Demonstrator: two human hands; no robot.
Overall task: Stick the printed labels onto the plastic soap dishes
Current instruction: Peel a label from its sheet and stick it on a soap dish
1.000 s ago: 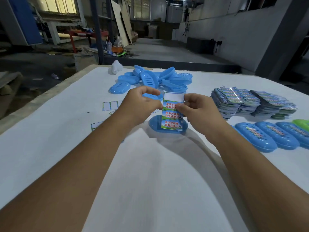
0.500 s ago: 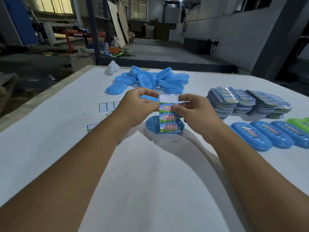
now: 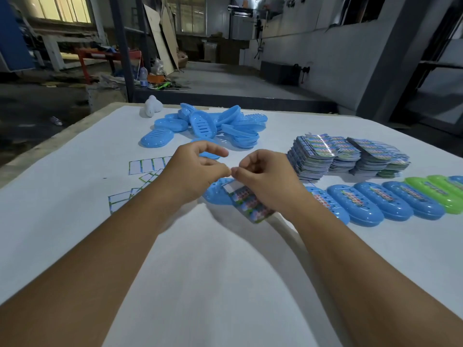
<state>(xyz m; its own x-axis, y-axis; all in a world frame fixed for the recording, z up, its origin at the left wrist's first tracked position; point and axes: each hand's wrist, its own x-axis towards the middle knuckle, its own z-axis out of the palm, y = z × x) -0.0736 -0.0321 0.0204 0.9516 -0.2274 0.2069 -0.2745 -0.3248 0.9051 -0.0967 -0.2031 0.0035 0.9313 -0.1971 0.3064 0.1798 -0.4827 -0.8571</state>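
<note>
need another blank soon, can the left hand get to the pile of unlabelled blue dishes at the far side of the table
Probably yes. The left hand sits just short of the pile of blue dishes, with only bare table and one loose dish between them. But its fingertips seem to be pinching something with the right hand.

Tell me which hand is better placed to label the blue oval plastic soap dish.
Probably left: the left hand is beside the bare end of the blue soap dish; the right hand covers the printed label sheet.

Head view looks forward and down, close over the table (image 3: 75,221).
</note>
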